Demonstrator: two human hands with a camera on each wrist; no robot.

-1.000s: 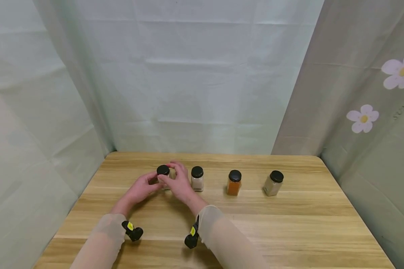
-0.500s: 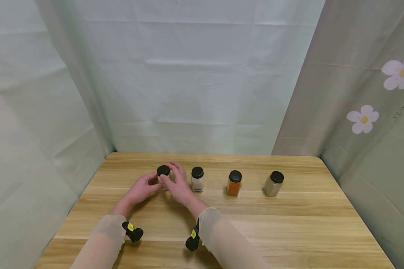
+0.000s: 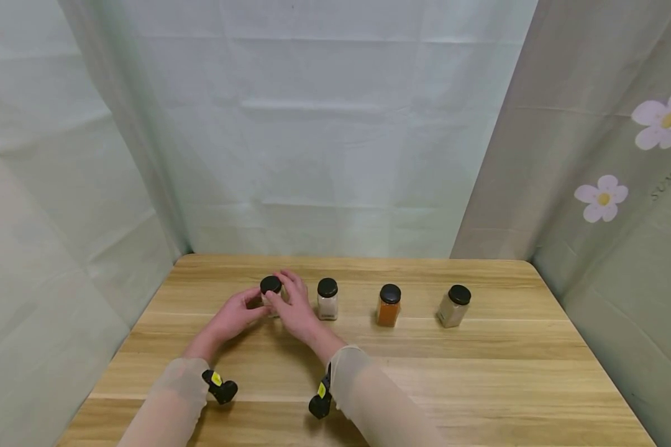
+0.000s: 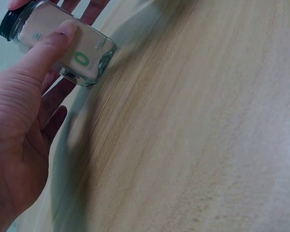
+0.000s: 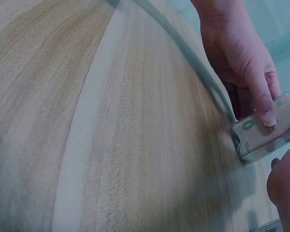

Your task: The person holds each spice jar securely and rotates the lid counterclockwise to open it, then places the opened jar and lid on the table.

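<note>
A glass spice jar [image 4: 87,41] with pale powder, a green 0 and a black lid [image 3: 271,285] stands at the left on the wooden table. My left hand [image 3: 239,315] grips the jar's body, its thumb [image 4: 50,46] across the front and fingers behind. Around the lid, my right hand [image 3: 297,310] has its thumb at the near side and fingers at the far right side. The right wrist view shows only part of this hand, at its right edge.
To the right, in a row, stand a second pale jar [image 3: 328,304], an orange-filled jar [image 3: 388,311] and a beige jar [image 3: 451,312], all black-lidded. Pale curtains [image 3: 335,155] hang behind the table [image 3: 481,385] and at its sides.
The right hand's fingers and thumb have shifted slightly around the lid. The left hand and the gripped jar keep nearly the same place, and the other jars stand as before.
</note>
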